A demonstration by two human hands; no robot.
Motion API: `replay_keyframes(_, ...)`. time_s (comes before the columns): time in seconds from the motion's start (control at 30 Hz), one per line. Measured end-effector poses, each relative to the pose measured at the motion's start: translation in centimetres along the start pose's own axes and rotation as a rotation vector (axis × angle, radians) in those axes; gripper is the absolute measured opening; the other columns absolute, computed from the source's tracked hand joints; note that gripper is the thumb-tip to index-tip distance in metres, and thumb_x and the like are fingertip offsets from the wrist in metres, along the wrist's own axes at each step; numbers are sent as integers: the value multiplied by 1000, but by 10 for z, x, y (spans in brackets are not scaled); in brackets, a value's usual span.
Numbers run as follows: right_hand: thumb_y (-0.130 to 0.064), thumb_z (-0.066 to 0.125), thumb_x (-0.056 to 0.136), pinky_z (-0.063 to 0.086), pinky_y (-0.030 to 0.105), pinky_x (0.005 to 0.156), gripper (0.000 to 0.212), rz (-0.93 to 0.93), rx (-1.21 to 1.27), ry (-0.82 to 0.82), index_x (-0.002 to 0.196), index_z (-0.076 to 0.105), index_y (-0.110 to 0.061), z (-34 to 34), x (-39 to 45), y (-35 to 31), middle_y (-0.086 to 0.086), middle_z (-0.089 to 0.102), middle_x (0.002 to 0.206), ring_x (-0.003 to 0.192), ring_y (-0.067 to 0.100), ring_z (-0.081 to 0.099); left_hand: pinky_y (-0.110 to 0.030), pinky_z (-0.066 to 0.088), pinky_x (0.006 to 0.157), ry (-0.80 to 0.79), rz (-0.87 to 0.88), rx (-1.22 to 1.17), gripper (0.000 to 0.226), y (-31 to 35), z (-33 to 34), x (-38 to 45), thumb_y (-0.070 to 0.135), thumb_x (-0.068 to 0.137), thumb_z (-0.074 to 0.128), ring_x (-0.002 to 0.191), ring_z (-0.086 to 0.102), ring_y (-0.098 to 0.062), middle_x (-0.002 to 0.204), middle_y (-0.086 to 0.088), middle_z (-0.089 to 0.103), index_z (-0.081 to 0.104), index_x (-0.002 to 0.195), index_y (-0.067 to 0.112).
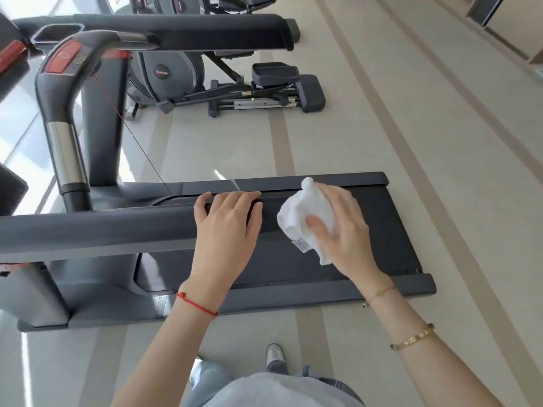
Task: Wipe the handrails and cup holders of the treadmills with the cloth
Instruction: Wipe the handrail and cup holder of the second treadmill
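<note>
Across the frame's lower left runs the near handrail (97, 230), its end gripped at centre by her left hand (226, 227), fingers curled over, while right of centre her right hand (343, 227) clutches the bunched white cloth (305, 224) just beyond that end.

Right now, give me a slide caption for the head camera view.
Left hand grips the near treadmill handrail while the right hand holds a white cloth just past its end.
</note>
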State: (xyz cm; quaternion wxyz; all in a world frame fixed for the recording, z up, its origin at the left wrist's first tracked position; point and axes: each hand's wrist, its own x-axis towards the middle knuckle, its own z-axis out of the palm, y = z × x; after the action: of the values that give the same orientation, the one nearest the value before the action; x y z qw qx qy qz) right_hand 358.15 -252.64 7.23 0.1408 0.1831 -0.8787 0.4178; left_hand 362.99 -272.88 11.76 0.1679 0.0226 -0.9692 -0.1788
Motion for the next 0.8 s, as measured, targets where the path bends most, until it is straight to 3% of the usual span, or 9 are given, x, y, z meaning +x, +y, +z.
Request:
replay_keyframes(0.07,-61,49,89,43,26,90,36,60,77,-42,120,54,-44,-3,10,6,-24,58,114,107,3,56,-45,28,110,9,-9,22,29,2,2,0,27,102,42,104,60,-20,105,5,68,66,117,20)
replay_keyframes(0.13,-60,51,86,42,25,69,19,249,326,-129,87,63,-45,-7,24,8,-22,62,78,71,-1,56,-46,29,109,22,-6,21,30,2,3,0,27,102,41,101,60,-20,104,5,69,66,116,21)
replay_keyframes(0.17,-58,51,85,38,24,63,24,325,431,-148,72,62,-42,-8,29,12,-20,56,63,58,-1,48,-46,29,108,26,-2,16,31,2,3,0,27,102,40,101,60,-21,104,5,69,66,116,21)
replay_keyframes(0.23,-50,49,90,33,24,59,32,385,449,-167,61,58,-40,-10,31,15,-19,49,54,52,-1,41,-46,29,108,26,-2,13,32,2,3,0,29,101,39,101,60,-20,104,6,69,67,115,21)
replay_keyframes(0.3,-46,45,96,35,26,61,30,350,407,-156,70,59,-40,-9,25,13,-18,51,59,55,2,43,-45,28,108,24,-2,14,33,2,4,0,29,101,38,102,60,-19,104,6,69,67,115,21)
replay_keyframes(0.4,-49,45,96,43,28,69,18,233,326,-101,97,59,-38,-8,15,5,-16,60,83,75,7,56,-44,27,109,22,-2,8,34,1,5,-1,30,101,37,103,60,-18,104,7,68,66,115,22)
replay_keyframes(0.5,-52,49,92,47,32,85,28,65,50,-103,116,55,-39,-9,15,-7,-18,59,106,99,8,57,-45,28,108,12,3,-7,33,0,4,0,29,101,38,103,60,-19,105,7,68,66,117,22)
replay_keyframes(0.6,-60,46,89,46,34,81,41,-94,-305,-83,113,61,-31,-3,26,-21,-9,62,98,85,17,57,-41,28,108,6,2,-53,28,-4,2,-1,23,102,44,108,59,-19,110,5,68,64,121,20)
replay_keyframes(0.8,-46,35,99,43,38,62,42,-334,-566,-67,95,66,-18,25,44,-48,-2,62,72,64,23,54,-41,40,102,63,-25,-137,25,-29,-19,-10,13,98,52,112,55,-24,116,0,66,65,119,12)
